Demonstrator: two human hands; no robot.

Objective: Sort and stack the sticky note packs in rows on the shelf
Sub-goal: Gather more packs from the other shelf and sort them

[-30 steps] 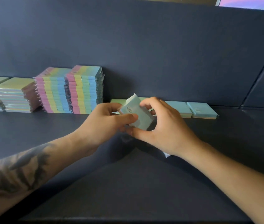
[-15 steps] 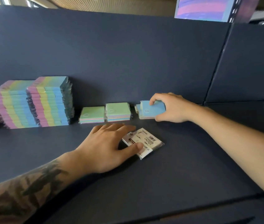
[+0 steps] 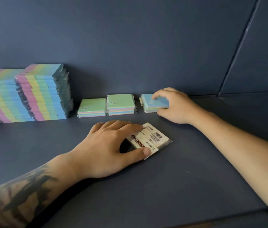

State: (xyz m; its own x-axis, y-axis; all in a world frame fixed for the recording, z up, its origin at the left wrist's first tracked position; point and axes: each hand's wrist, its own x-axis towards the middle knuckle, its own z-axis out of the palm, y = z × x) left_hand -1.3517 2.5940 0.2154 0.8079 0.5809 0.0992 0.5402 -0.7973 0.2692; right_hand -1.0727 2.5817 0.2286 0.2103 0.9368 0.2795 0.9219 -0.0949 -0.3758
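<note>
My left hand [image 3: 108,145] grips a wrapped sticky note pack [image 3: 153,139] that lies label-up on the dark shelf [image 3: 171,186], thumb on its near edge and fingers over its far edge. My right hand [image 3: 174,106] grips a blue-topped pack [image 3: 153,102] sitting on another pack by the back wall. To its left stand a short green-topped stack [image 3: 121,103] and a single green-topped pack [image 3: 92,107]. Two tall stacks of rainbow-striped packs [image 3: 46,91] [image 3: 3,96] stand at the far left.
The dark padded back wall [image 3: 130,46] runs behind the row. A side panel [image 3: 261,55] meets it at the right, with bare shelf below it.
One second ago both hands held a pack in the air. Since then the right hand set a blue pack on the row, and the left hand laid the label-up pack on the shelf.
</note>
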